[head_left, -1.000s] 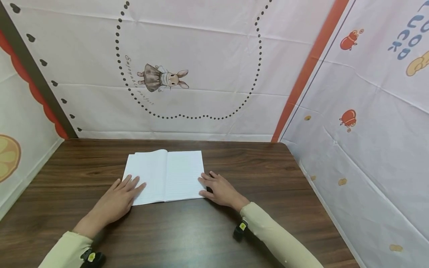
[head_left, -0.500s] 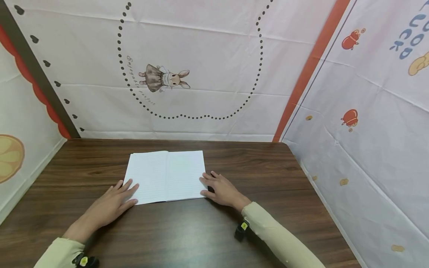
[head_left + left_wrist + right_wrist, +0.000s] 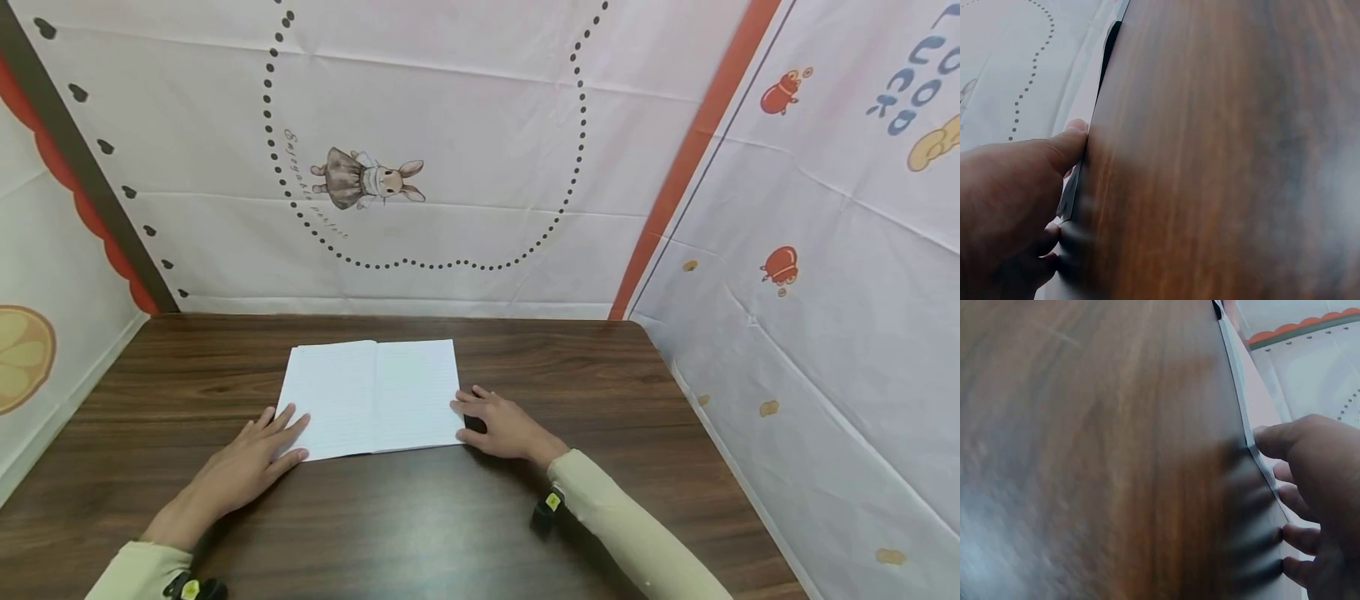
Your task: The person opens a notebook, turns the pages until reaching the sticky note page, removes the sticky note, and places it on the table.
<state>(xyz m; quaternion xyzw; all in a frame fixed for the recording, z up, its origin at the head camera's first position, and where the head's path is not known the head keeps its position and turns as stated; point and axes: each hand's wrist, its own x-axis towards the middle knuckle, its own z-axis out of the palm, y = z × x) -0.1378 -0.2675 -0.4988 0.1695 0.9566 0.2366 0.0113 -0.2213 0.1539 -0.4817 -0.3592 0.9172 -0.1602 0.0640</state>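
Observation:
An open notebook (image 3: 412, 392) with lined white pages lies flat on the table, its fold running away from me. On its lower left corner rests my left hand (image 3: 243, 462), fingers spread over the page edge and thumb along the near edge. My right hand (image 3: 502, 425) touches the right edge with its fingertips, the palm off to the side. The left wrist view shows the left thumb (image 3: 1075, 134) against the near edge of the pages. Seen from the right wrist, the right thumb (image 3: 1269, 440) lies at the page corner and the other fingertips reach the side edge.
The brown wood-grain table (image 3: 390, 525) surrounds the notebook. A white printed cloth (image 3: 465, 167) hangs along the back edge, and another patterned cloth (image 3: 832, 333) borders the right side. Each wrist carries a small black camera (image 3: 546, 510).
My left hand has slid left and toward me, off the page's middle to its corner. The raised left page now lies flatter. The right hand has shifted slightly right.

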